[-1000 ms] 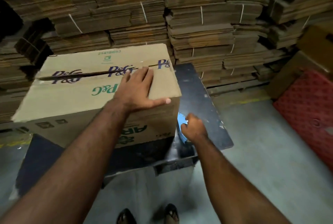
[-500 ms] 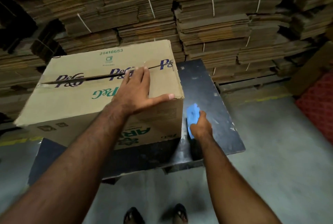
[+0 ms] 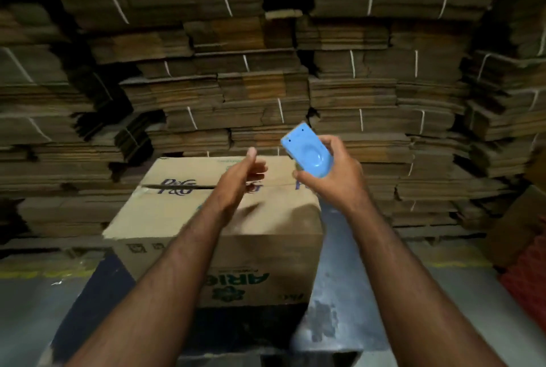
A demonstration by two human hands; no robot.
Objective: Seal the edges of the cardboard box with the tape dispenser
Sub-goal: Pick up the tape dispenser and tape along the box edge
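Cardboard box (image 3: 165,213): I see it on the dark table (image 3: 334,292), top seam untaped.
Left hand (image 3: 240,179): raised above the box, fingers loose, gripping nothing.
Tape dispenser (image 3: 308,152): blue, lifted above the box's right end.
Right hand (image 3: 335,173): fingers curled round the dispenser.

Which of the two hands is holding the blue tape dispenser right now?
The right hand grips the blue tape dispenser, raised above the cardboard box. The left hand holds nothing.

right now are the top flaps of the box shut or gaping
Shut but untaped: the cardboard box has both top flaps lying flat, with a dark open seam between them.
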